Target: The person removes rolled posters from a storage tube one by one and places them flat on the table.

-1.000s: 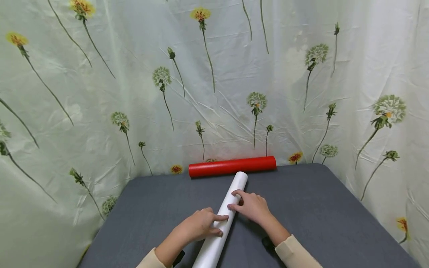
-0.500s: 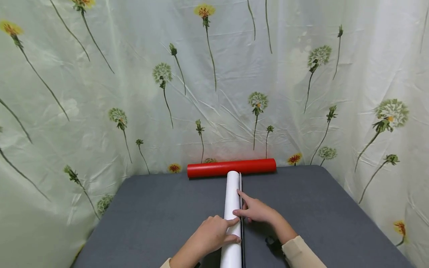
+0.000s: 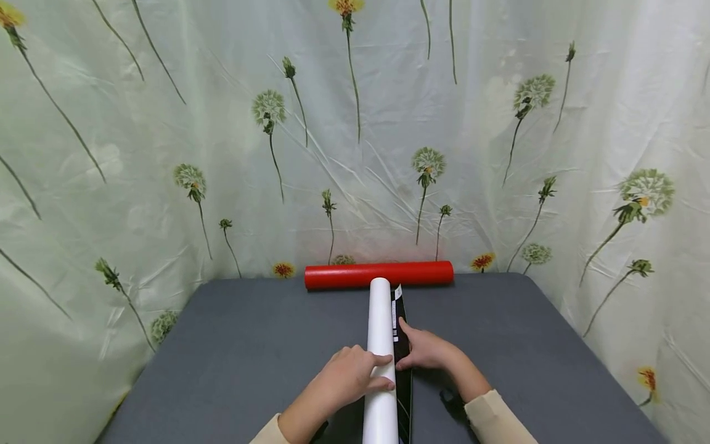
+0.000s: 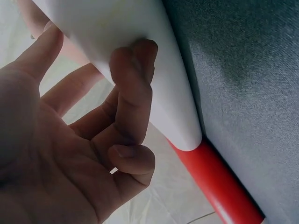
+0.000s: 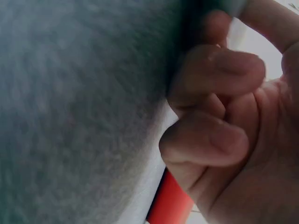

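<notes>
The left hand (image 3: 346, 376) is on the left flank of a long, smooth white cylindrical roll (image 3: 380, 327). Its thumb and index finger reach over the top and its remaining fingers bend against the near side, so it holds the roll; how firmly, I cannot tell. The white roll lies on the dark grey cloth-covered table (image 3: 266, 333), directly to the right of the left palm, its long axis running away from the person, nearly straight. Behind it, a glossy red cylindrical roll (image 3: 355, 275) lies crosswise at the table's far edge; whether the two touch is unclear. Along the white roll's right flank runs a narrow black strip (image 3: 404, 391) bearing white printed labels (image 3: 394, 320), seemingly the loose edge of the rolled sheet, with a pale corner raised at its far end. The right hand (image 3: 429, 351) is at that strip's outer edge, thumb and index finger spread along it and the other fingers bent; it appears to hold the edge, though contact underneath is hidden. The key relation is this: the strip lies between roll and right hand, parallel to the roll, with the left hand nearer the roll and the right nearer the strip.

Counted from the left: two hands, one white roll, one red roll, one black strip; beneath them, one table.
</notes>
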Action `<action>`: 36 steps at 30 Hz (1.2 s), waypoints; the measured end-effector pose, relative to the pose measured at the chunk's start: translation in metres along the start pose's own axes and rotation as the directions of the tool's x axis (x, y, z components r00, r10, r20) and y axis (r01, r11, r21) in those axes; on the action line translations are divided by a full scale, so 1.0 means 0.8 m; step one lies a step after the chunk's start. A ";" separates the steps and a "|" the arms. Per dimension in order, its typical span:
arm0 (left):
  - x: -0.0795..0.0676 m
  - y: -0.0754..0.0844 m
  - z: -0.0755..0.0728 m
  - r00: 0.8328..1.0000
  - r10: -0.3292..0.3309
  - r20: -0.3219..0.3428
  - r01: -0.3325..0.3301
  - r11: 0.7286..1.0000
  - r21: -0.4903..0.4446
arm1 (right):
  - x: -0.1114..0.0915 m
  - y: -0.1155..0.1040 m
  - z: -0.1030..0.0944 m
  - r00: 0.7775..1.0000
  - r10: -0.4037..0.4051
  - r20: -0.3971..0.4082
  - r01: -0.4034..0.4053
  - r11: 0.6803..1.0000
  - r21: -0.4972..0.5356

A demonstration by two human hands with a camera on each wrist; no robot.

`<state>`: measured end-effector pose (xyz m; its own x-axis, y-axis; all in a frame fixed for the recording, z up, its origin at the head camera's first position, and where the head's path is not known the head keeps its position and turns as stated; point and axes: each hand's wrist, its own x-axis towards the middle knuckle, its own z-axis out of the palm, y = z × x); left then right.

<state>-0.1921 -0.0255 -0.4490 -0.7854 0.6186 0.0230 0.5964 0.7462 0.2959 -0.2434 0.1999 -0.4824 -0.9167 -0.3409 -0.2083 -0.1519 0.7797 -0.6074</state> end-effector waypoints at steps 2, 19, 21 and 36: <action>0.001 0.000 0.000 1.000 0.003 -0.001 -0.003 1.000 0.002 | 0.002 -0.004 0.003 0.999 0.041 -0.013 -0.042 0.998 -0.046; 0.016 0.007 0.009 0.988 0.070 -0.139 -0.036 0.972 0.234 | -0.008 -0.002 -0.013 0.948 0.143 0.284 -0.180 0.978 0.108; 0.020 0.005 0.012 0.981 0.089 -0.172 -0.042 0.965 0.261 | -0.006 -0.002 -0.013 0.952 0.134 0.274 -0.172 0.978 0.119; 0.020 -0.005 0.020 0.973 0.088 -0.212 -0.026 0.960 0.280 | -0.008 0.000 -0.009 0.961 0.184 0.206 -0.208 0.973 0.101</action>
<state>-0.2048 -0.0146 -0.4652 -0.7470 0.6158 0.2507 0.6393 0.7688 0.0164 -0.2401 0.2057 -0.4756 -0.8330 -0.2920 -0.4700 0.0804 0.7766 -0.6249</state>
